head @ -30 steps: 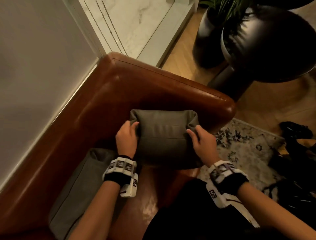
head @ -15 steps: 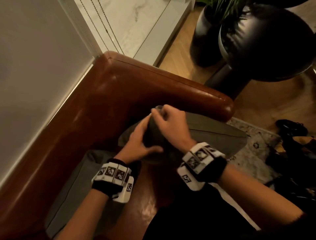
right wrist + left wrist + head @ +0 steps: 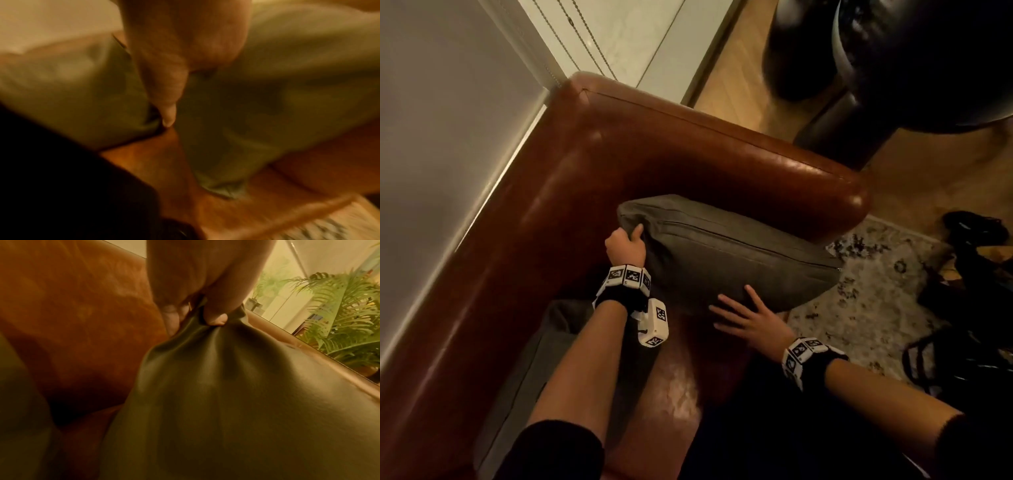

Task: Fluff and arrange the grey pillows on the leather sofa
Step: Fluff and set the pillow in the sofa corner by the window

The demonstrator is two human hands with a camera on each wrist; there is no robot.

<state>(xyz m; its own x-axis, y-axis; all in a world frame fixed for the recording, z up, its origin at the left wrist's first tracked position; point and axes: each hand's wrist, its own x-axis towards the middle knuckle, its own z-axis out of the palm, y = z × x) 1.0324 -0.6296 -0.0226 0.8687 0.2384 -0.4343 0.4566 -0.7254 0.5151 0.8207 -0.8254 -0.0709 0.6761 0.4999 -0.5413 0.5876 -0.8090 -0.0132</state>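
A grey pillow (image 3: pixel 726 253) stands on edge in the corner of the brown leather sofa (image 3: pixel 688 154), leaning toward the armrest, its zipper seam facing up. My left hand (image 3: pixel 627 241) pinches the pillow's upper left corner; the left wrist view shows thumb and fingers bunching the grey pillow (image 3: pixel 226 394) fabric there. My right hand (image 3: pixel 748 317) lies flat with spread fingers against the pillow's lower near edge. A second grey pillow (image 3: pixel 544 349) leans against the backrest at lower left, partly behind my left arm. The right wrist view is blurred.
A wall and a window blind with bead chains (image 3: pixel 585 37) lie behind the sofa. A dark round pot (image 3: pixel 928 61) stands on the wood floor past the armrest. A patterned rug (image 3: pixel 876 308) and dark bags (image 3: pixel 976 291) lie to the right.
The pillow turned from being squeezed between both hands to standing on edge. My left hand took its upper corner, and my right hand let go and dropped flat to its lower edge.
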